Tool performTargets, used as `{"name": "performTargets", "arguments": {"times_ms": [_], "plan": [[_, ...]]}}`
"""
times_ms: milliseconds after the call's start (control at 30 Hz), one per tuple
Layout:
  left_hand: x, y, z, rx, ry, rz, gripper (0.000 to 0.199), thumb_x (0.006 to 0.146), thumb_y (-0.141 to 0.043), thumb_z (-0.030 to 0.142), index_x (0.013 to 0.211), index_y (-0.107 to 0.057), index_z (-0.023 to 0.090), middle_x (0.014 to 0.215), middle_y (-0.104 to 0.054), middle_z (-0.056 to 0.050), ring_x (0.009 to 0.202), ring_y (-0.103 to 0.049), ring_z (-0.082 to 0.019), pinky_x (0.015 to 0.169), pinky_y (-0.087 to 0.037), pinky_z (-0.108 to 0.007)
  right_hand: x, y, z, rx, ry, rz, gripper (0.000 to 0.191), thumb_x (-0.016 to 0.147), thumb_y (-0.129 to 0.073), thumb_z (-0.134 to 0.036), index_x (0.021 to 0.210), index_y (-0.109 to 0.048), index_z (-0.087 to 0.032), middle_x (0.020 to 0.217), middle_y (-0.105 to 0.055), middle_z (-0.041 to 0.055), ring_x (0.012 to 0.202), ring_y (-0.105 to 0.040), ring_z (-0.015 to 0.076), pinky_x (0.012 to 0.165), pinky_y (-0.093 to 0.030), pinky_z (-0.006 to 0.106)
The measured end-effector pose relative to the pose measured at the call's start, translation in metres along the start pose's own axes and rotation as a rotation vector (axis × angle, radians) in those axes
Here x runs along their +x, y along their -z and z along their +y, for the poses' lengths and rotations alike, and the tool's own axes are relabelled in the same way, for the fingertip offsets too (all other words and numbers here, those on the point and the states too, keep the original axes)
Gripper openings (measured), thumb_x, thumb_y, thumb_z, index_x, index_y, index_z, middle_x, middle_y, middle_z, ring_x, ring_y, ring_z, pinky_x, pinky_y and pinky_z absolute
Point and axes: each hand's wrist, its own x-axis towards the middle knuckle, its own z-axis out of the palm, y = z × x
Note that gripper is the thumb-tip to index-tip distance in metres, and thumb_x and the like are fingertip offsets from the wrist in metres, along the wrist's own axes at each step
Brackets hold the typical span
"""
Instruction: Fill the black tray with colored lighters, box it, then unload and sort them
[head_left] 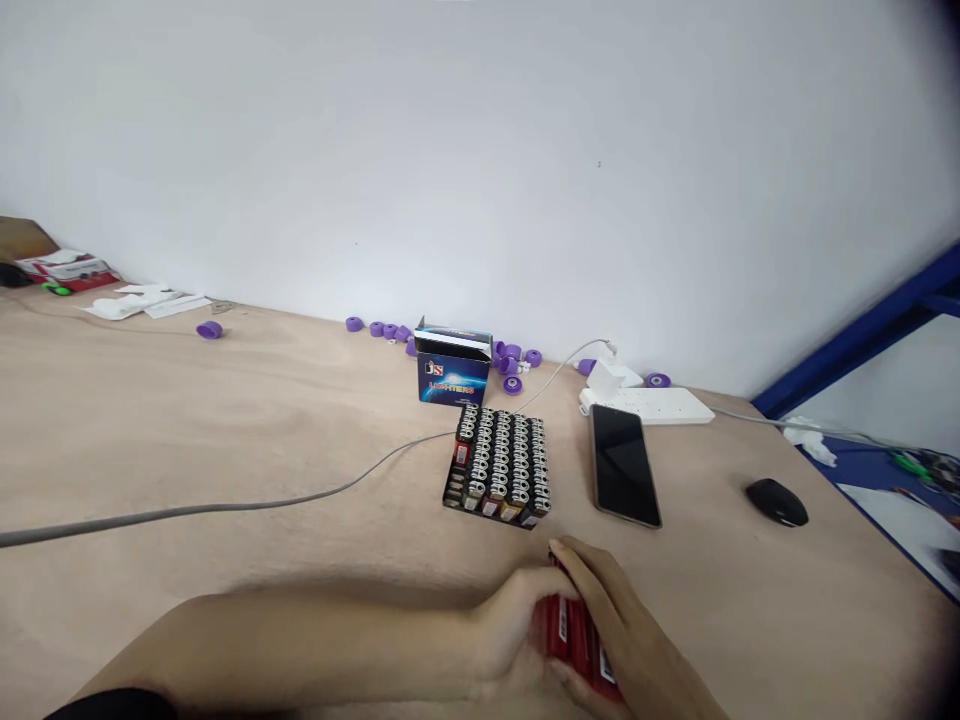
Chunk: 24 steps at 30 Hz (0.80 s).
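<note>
The left hand [506,630] and the right hand [619,620] are close together, holding a bunch of red lighters [570,640] tight between them, just over the tabletop [225,420]. Near the hands sits a black tray [450,490] full of upright lighters [499,460], with a blue lighter box [453,380] behind it. A black phone [624,466] lies beside the tray.

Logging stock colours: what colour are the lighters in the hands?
The lighters are red, best seen in the head view.
</note>
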Motion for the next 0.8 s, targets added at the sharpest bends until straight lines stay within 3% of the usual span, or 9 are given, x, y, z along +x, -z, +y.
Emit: {"name": "performTargets", "arguments": {"times_ms": [133,267,300,367,433,500,633,800], "plan": [[-0.02,0.013,-0.014,0.035,-0.187,0.037,0.054,0.068,-0.075,0.049,0.109,-0.061,0.017,0.097,-0.067,-0.006,0.097,-0.065,-0.025,0.091,-0.046,-0.036,-0.005,-0.008,0.026,-0.059,-0.03,0.049,0.075,0.086,-0.058,-0.027,0.152,-0.025,-0.012,0.133,-0.056,0.0202,0.121,-0.058,0.0309,0.095,-0.054,0.04],[-0.065,0.039,-0.021,0.505,-0.319,0.003,0.048,0.075,-0.081,0.037,0.113,-0.058,0.021,0.095,-0.067,-0.006,0.085,-0.064,-0.019,0.077,-0.047,-0.03,-0.004,-0.012,0.046,-0.147,-0.022,0.052,0.066,0.089,-0.061,-0.037,0.146,-0.039,-0.015,0.13,-0.059,0.0197,0.118,-0.059,0.032,0.093,-0.055,0.042],[-0.075,0.045,-0.017,0.602,-0.388,0.011,0.034,0.083,-0.075,0.037,0.108,-0.059,0.02,0.09,-0.067,-0.006,0.079,-0.062,-0.017,0.073,-0.046,-0.028,-0.002,-0.012,0.048,-0.154,-0.022,0.053,0.064,0.089,-0.062,-0.039,0.145,-0.041,-0.016,0.129,-0.059,0.0195,0.117,-0.06,0.0324,0.092,-0.055,0.043],[-0.09,0.055,-0.001,0.791,-0.675,0.118,0.016,0.099,-0.051,0.032,0.106,-0.059,0.02,0.091,-0.063,-0.007,0.082,-0.06,-0.017,0.074,-0.046,-0.029,0.001,-0.011,0.048,-0.156,-0.032,0.047,0.062,0.089,-0.062,-0.041,0.144,-0.046,-0.017,0.13,-0.059,0.0193,0.117,-0.06,0.0328,0.091,-0.056,0.044],[-0.091,0.066,0.024,1.003,-1.011,0.246,0.012,0.1,-0.045,0.024,0.103,-0.056,0.022,0.088,-0.058,-0.006,0.082,-0.057,-0.018,0.073,-0.045,-0.03,0.002,-0.009,0.046,-0.141,-0.033,0.032,0.058,0.089,-0.062,-0.041,0.141,-0.05,-0.02,0.133,-0.058,0.0187,0.118,-0.06,0.0331,0.09,-0.056,0.045],[-0.08,0.08,0.053,1.163,-1.234,0.331,0.016,0.097,-0.048,0.019,0.112,-0.051,0.023,0.092,-0.056,-0.006,0.087,-0.055,-0.02,0.077,-0.047,-0.033,0.002,-0.009,0.045,-0.116,-0.028,0.019,0.053,0.089,-0.062,-0.04,0.138,-0.055,-0.023,0.138,-0.055,0.0178,0.121,-0.059,0.0339,0.089,-0.057,0.045],[-0.047,0.106,0.104,1.25,-1.241,0.358,0.059,0.085,-0.067,0.021,0.137,-0.038,0.024,0.136,-0.045,-0.016,0.127,-0.044,-0.033,0.1,-0.043,-0.048,-0.002,-0.014,0.045,-0.08,-0.066,-0.006,0.048,0.088,-0.062,-0.043,0.133,-0.061,-0.027,0.146,-0.047,0.0164,0.126,-0.054,0.0373,0.092,-0.055,0.05],[-0.021,0.12,0.131,1.257,-1.053,0.208,0.092,0.081,-0.073,0.026,0.153,-0.016,0.022,0.148,-0.041,-0.02,0.137,-0.04,-0.036,0.114,-0.031,-0.057,0.003,-0.011,0.048,-0.041,-0.12,-0.033,0.052,0.086,-0.066,-0.048,0.133,-0.062,-0.026,0.146,-0.047,0.0177,0.129,-0.052,0.0389,0.095,-0.053,0.054]]}}
